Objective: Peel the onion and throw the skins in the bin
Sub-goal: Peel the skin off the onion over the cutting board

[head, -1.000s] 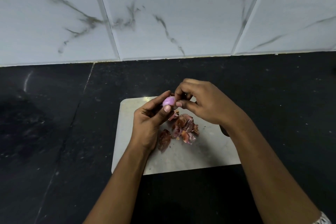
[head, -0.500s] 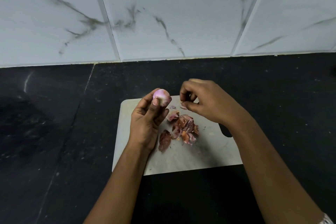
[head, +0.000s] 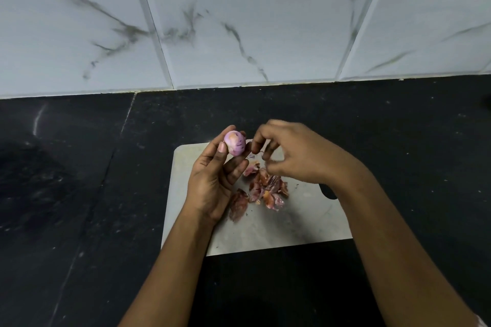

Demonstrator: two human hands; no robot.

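Observation:
My left hand point(head: 216, 178) holds a small pink peeled onion point(head: 235, 142) at its fingertips, thumb on its left side, raised over the back left corner of the pale cutting board point(head: 300, 223). My right hand point(head: 289, 152) is just to the right of the onion, blurred, its fingers curled and bunched together; a thin dark shred seems to hang between its fingertips. A heap of reddish-brown onion skins point(head: 265, 188) lies on the board below both hands. No bin is in view.
The board lies on a black stone counter point(head: 79, 180) that runs back to a white marble-tiled wall point(head: 239, 21). A dark handle hole point(head: 329, 192) shows at the board's right side, partly behind my right wrist.
My left hand has lifted the onion up and left, turning it so more of it shows. My right hand has come off the onion and moved slightly right.

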